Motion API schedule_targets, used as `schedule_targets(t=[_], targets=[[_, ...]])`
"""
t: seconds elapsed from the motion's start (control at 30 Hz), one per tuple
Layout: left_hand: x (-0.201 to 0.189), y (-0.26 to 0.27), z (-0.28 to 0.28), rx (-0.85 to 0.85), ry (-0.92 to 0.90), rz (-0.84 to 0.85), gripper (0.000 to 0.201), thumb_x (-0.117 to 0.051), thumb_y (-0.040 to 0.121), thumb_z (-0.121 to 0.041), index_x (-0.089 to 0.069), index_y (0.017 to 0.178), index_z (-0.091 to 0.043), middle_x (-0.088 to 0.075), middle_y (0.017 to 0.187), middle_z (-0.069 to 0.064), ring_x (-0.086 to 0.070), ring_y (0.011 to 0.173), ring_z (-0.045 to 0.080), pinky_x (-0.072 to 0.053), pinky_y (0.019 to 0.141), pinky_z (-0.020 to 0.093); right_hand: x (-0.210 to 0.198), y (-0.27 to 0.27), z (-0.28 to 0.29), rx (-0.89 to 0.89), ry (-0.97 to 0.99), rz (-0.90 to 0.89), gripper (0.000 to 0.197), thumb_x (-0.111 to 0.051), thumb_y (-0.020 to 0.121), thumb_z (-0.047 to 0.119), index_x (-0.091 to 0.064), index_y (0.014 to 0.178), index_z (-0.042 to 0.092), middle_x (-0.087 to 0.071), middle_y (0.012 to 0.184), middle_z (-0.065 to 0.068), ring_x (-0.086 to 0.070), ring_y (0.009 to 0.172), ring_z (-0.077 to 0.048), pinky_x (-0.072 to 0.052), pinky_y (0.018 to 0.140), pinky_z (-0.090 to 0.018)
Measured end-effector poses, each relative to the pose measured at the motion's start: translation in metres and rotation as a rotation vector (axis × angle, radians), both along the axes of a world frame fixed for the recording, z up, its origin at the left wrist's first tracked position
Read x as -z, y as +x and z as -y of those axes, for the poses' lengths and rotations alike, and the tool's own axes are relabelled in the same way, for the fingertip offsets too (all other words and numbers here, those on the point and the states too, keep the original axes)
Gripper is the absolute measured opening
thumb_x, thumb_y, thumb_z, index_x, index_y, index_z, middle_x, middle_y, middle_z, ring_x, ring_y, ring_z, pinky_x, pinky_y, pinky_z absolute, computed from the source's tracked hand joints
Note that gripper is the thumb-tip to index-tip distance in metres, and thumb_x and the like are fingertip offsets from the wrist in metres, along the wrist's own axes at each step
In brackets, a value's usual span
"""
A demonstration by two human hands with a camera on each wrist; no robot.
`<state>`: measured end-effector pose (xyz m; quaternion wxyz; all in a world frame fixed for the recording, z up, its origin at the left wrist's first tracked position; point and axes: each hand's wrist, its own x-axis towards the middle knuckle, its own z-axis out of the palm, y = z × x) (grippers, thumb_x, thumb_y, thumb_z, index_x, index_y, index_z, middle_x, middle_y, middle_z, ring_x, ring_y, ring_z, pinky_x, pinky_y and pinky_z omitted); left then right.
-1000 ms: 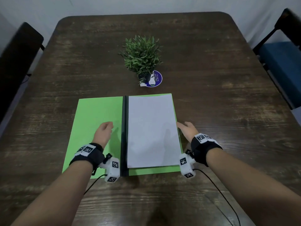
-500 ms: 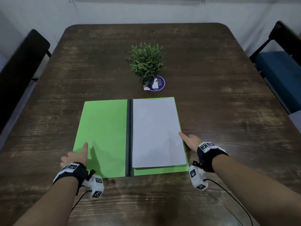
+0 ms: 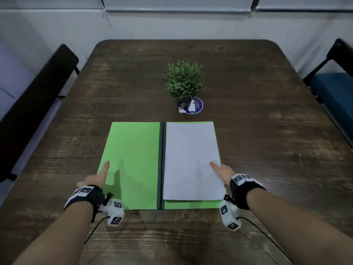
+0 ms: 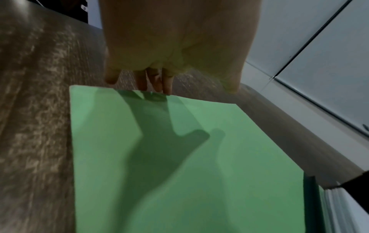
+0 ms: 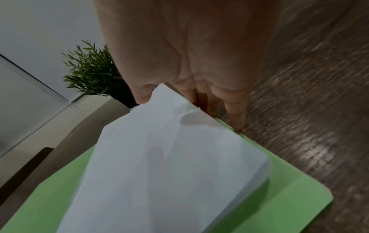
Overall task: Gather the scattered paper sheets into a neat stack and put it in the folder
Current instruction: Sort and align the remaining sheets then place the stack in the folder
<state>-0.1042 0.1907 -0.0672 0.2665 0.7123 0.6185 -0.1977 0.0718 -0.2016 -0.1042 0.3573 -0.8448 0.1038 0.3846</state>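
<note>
A green folder (image 3: 133, 165) lies open on the dark wooden table (image 3: 267, 131), its spine toward me. A neat white paper stack (image 3: 191, 159) lies on the folder's right half. My left hand (image 3: 97, 176) is at the left flap's outer edge. In the left wrist view its fingers (image 4: 157, 85) reach down to the edge of the flap (image 4: 179, 157), thumb spread apart. My right hand (image 3: 222, 172) is at the stack's right edge. In the right wrist view its thumb (image 5: 141, 96) lies on the paper (image 5: 169, 157), and its fingers (image 5: 235, 113) point down beside the folder's edge.
A small potted plant (image 3: 184, 81) stands behind the folder next to a round blue disc (image 3: 197, 106). A black chair (image 3: 34, 104) is on the left. A chair with a blue seat (image 3: 332, 92) is on the right.
My left hand has moved from the middle of the left flap out to its left edge. My right hand stays at the stack's right edge. The head view has tilted up.
</note>
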Motion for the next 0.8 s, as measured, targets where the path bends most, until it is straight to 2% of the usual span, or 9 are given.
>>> schedule_targets(t=[0.17,0.3,0.4,0.53,0.6,0.67,0.7,0.73,0.8], targets=[[-0.025,0.001,-0.005,0.085,0.049,0.031,0.112,-0.027,0.073,-0.088,-0.038,0.141,0.001,-0.036,0.144,0.025,-0.035,0.131,0.039,-0.027,0.109,0.045,-0.006,-0.002,-0.005,-0.024,-0.055,0.003,0.090,-0.036,0.089,0.071,-0.032,0.148,0.003,-0.034,0.152,-0.016,-0.041,0.133,-0.033,-0.034,0.109,-0.039],[-0.061,0.001,0.004,0.122,0.098,0.238,0.094,-0.041,0.086,-0.070,-0.033,0.139,0.007,-0.043,0.139,0.028,-0.045,0.125,0.040,-0.037,0.102,0.044,-0.014,-0.005,-0.007,-0.030,-0.083,0.009,0.088,-0.028,0.091,0.070,-0.033,0.147,0.001,-0.035,0.151,-0.018,-0.041,0.134,-0.033,-0.033,0.109,-0.039],[-0.095,0.000,0.018,0.286,0.142,0.272,0.086,-0.034,0.088,-0.070,-0.036,0.137,0.002,-0.048,0.136,0.024,-0.050,0.122,0.036,-0.040,0.098,0.043,-0.028,-0.011,-0.009,-0.070,-0.117,-0.025,0.093,-0.021,0.089,0.074,-0.032,0.147,0.002,-0.034,0.152,-0.017,-0.039,0.136,-0.032,-0.029,0.112,-0.038],[-0.146,0.013,0.046,0.536,0.161,0.373,0.080,-0.024,0.089,-0.071,-0.052,0.126,-0.006,-0.057,0.129,0.017,-0.054,0.116,0.030,-0.041,0.096,0.039,-0.053,-0.017,-0.004,-0.034,-0.081,-0.039,0.097,-0.017,0.087,0.077,-0.032,0.147,0.003,-0.033,0.153,-0.015,-0.035,0.138,-0.030,-0.023,0.115,-0.038],[-0.170,0.026,0.064,0.673,0.110,0.446,0.076,-0.020,0.092,-0.069,-0.060,0.121,-0.011,-0.061,0.124,0.010,-0.056,0.115,0.026,-0.040,0.096,0.035,-0.062,-0.015,0.004,0.019,-0.035,-0.031,0.089,-0.016,0.091,0.072,-0.035,0.146,0.004,-0.034,0.153,-0.015,-0.034,0.139,-0.031,-0.022,0.115,-0.038],[-0.187,0.043,0.085,0.784,-0.011,0.536,0.074,-0.019,0.092,-0.067,-0.069,0.104,-0.015,-0.068,0.110,0.001,-0.061,0.107,0.021,-0.043,0.095,0.034,-0.074,-0.014,0.015,0.079,0.011,-0.021,0.085,-0.015,0.093,0.070,-0.033,0.148,0.007,-0.031,0.154,-0.014,-0.030,0.141,-0.031,-0.019,0.114,-0.039],[-0.192,0.051,0.098,0.821,-0.108,0.579,0.072,-0.019,0.093,-0.065,-0.071,0.098,-0.016,-0.070,0.104,-0.002,-0.063,0.101,0.017,-0.045,0.093,0.033,-0.079,-0.014,0.020,0.105,0.020,-0.022,0.089,-0.013,0.090,0.074,-0.031,0.149,0.011,-0.029,0.155,-0.012,-0.029,0.142,-0.030,-0.017,0.115,-0.041],[-0.193,0.058,0.112,0.845,-0.212,0.612,0.069,-0.020,0.095,-0.063,-0.071,0.099,-0.017,-0.071,0.103,-0.004,-0.064,0.099,0.013,-0.046,0.088,0.031,-0.080,-0.013,0.025,0.124,0.030,-0.024,0.097,-0.012,0.083,0.082,-0.029,0.150,0.015,-0.028,0.156,-0.010,-0.028,0.143,-0.029,-0.016,0.116,-0.043],[-0.177,0.073,0.140,0.848,-0.382,0.647,0.060,-0.023,0.098,-0.057,-0.065,0.115,-0.018,-0.067,0.114,-0.006,-0.060,0.104,0.008,-0.044,0.081,0.021,-0.081,-0.010,0.032,0.148,0.075,-0.015,0.108,-0.013,0.071,0.093,-0.031,0.150,0.021,-0.032,0.155,-0.008,-0.029,0.142,-0.028,-0.015,0.118,-0.047]])
